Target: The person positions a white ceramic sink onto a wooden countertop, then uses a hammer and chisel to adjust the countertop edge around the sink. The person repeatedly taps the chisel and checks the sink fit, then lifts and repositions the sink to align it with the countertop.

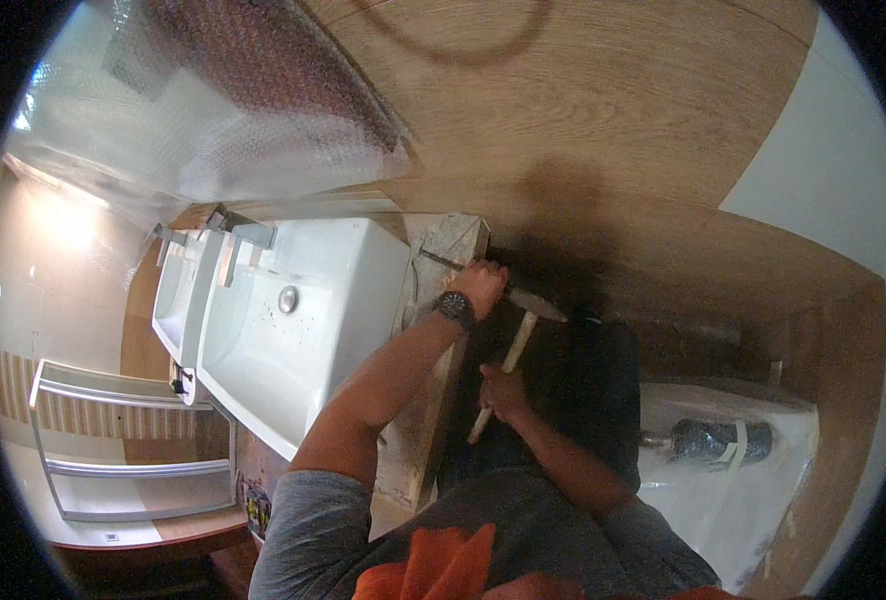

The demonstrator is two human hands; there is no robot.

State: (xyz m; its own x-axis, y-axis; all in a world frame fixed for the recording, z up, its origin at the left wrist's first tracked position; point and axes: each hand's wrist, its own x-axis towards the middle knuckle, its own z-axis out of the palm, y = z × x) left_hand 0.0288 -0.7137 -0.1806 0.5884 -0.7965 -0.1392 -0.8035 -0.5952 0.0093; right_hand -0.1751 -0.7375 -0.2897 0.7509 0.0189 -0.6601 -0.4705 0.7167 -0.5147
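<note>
My left hand [483, 286], with a dark watch at its wrist, is closed around a chisel [441, 259]. The chisel's thin dark shaft points left, over the rough, dusty top of a counter end [453, 235] beside the white washbasin [363, 290]. In my right hand [506, 393] is a hammer [516, 345], gripped low on its pale wooden handle. The hammer's head lies just right of my left fist, close to the chisel's rear end; whether they touch I cannot tell. Most of the chisel's grip is hidden by my fingers.
A second basin [178, 300] stands farther left, near a metal-framed rack [133, 465]. Bubble wrap [253, 110] covers a panel on the wood-look wall [603, 100]. At the right is a white plastic-covered fixture [733, 500] with a dark wrapped cylinder [728, 440] on it.
</note>
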